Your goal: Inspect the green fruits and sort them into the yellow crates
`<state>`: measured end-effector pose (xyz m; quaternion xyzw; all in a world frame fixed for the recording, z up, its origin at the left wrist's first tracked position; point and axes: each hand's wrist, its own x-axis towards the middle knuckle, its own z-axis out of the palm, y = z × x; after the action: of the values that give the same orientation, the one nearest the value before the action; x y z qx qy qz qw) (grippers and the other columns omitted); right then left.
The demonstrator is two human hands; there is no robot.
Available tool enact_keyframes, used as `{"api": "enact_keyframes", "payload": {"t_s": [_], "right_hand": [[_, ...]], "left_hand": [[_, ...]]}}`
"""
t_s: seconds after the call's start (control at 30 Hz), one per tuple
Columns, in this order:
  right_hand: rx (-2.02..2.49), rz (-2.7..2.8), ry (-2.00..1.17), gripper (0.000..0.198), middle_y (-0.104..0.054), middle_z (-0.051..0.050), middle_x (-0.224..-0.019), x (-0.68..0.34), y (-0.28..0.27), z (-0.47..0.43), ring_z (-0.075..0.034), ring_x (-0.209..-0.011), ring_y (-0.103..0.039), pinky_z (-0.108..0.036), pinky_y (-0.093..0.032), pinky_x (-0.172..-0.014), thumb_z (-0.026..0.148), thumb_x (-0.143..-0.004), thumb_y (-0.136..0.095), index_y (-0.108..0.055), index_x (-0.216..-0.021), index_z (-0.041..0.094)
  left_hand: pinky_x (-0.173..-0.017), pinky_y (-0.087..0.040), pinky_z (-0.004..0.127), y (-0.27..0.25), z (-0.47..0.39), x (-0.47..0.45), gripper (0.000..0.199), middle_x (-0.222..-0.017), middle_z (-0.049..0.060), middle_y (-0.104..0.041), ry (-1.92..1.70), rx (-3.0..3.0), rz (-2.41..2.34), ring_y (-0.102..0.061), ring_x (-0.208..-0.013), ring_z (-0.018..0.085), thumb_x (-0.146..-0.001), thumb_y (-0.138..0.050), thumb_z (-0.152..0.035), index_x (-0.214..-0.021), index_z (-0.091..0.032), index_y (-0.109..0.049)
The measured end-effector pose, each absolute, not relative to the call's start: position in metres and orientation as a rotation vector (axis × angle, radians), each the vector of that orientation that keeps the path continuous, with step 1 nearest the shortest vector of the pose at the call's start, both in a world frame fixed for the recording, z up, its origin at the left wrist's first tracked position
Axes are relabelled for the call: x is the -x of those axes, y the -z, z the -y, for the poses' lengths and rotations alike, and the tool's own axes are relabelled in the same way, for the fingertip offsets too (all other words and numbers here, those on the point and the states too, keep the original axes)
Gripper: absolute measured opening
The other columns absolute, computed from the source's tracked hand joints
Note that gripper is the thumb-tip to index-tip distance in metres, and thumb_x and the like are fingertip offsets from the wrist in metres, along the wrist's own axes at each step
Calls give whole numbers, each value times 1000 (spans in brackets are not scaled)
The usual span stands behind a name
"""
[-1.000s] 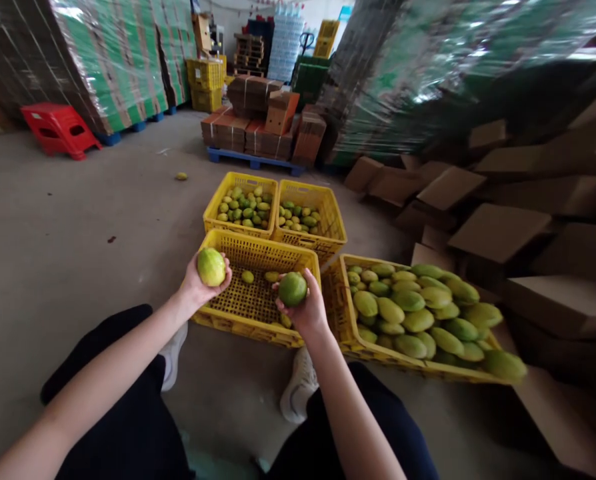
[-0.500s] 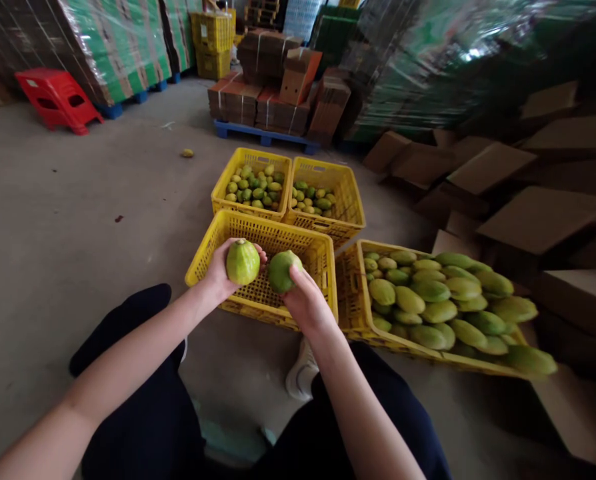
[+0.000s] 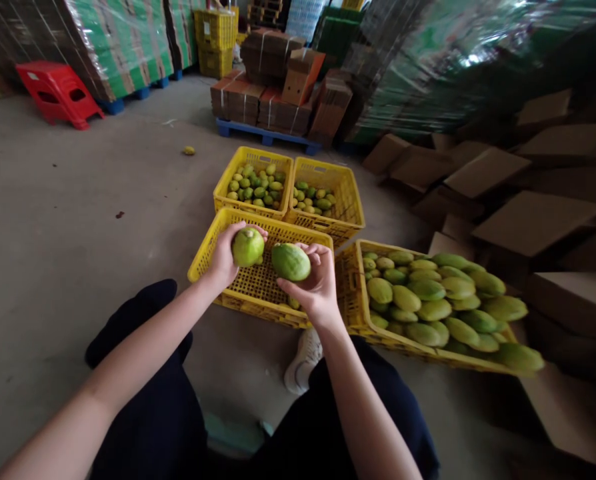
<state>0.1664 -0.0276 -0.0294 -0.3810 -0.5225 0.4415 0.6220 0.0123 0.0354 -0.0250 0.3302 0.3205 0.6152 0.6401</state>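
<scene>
Both of my hands are over the near yellow crate (image 3: 248, 303), each with a papaya. My left hand (image 3: 224, 259) is closed around a yellow-green papaya (image 3: 249, 247), its stem end facing me. In my right hand (image 3: 321, 283), a greener papaya (image 3: 291, 262) lies sideways between the thumb and fingers. The two fruits are close together but apart. Low in the near crate, a bit of another papaya (image 3: 294, 303) shows beside my right wrist; most of the crate's right side is hidden by that hand.
To the right, a yellow crate (image 3: 359, 293) is heaped with larger papayas (image 3: 434, 310). Behind stand two crates (image 3: 223, 193) (image 3: 351, 193) partly filled with smaller ones. Loose cardboard boxes (image 3: 538, 220) crowd the right. A red stool (image 3: 61, 93) and a pallet of flattened cartons (image 3: 265, 133) are farther back.
My right hand has turned its papaya from end-on to sideways, its fingers now at the far right of it. The left hand's papaya has tipped and moved slightly up and right.
</scene>
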Motion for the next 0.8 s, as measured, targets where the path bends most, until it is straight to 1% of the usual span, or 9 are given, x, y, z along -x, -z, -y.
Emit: {"api": "enact_keyframes", "payload": {"t_s": [0.07,0.13,0.2,0.27,0.37,0.43,0.5,0.67,0.8], "right_hand": [[875,1303,-913,56,-59,-2,-115,-161,35,28,-21,-112,-61,-42,-52,-101,20,-67,-80,-40,-104,31],[926,1399,-803,54,-60,-4,-116,-157,41,28,-22,-111,-62,-43,-53,-100,20,-71,-75,-39,-110,30],[1012,1527,-672,55,-61,-6,-117,-156,45,28,-24,-111,-63,-46,-53,-101,20,-74,-73,-42,-119,29],[1085,1693,-524,52,-64,-8,-118,-158,47,28,-26,-112,-64,-48,-54,-99,19,-77,-71,-47,-123,28],[1120,1860,-339,41,-66,-9,-116,-161,46,28,-28,-110,-65,-49,-57,-94,17,-81,-67,-53,-118,29],[1110,1859,-287,38,-67,-8,-114,-162,43,29,-27,-107,-66,-46,-58,-91,18,-82,-68,-53,-116,28],[1105,1790,-285,40,-68,-7,-112,-162,39,30,-25,-104,-68,-44,-59,-90,22,-83,-71,-52,-117,29],[1071,1728,-279,56,-67,-6,-114,-163,28,33,-23,-105,-68,-41,-59,-90,30,-80,-80,-48,-125,29],[1055,1796,-162,48,-67,-6,-109,-165,31,36,-23,-100,-68,-41,-60,-86,31,-82,-79,-51,-121,29]], "left_hand": [[-78,-55,32,30,-30,-15,33,-77,6,-75,-1478,-896,-729,-71,-81,21,-83,-55,-42,-69,-20,-75],[-77,-55,33,34,-25,-16,37,-79,6,-76,-1542,-1005,-724,-71,-80,21,-86,-53,-44,-70,-20,-76],[-74,-53,33,35,-22,-12,39,-79,6,-76,-1562,-1135,-723,-70,-76,21,-89,-51,-45,-72,-20,-77],[-73,-52,33,34,-20,-6,39,-79,6,-76,-1530,-1320,-703,-70,-76,21,-91,-53,-45,-76,-20,-79],[-75,-51,34,30,-19,1,36,-82,6,-77,-1449,-1543,-634,-69,-78,22,-92,-55,-44,-80,-21,-80],[-74,-51,34,29,-19,1,36,-82,6,-77,-1455,-1550,-622,-68,-76,21,-93,-54,-44,-80,-21,-79],[-72,-51,34,29,-20,-1,37,-80,6,-76,-1496,-1495,-641,-68,-74,21,-92,-54,-44,-79,-21,-79],[-70,-50,34,32,-22,-7,37,-79,5,-75,-1529,-1463,-671,-67,-74,21,-93,-53,-43,-79,-21,-78],[-71,-49,34,35,-19,-8,37,-80,5,-76,-1533,-1509,-647,-67,-76,21,-94,-52,-43,-80,-21,-78]]}}
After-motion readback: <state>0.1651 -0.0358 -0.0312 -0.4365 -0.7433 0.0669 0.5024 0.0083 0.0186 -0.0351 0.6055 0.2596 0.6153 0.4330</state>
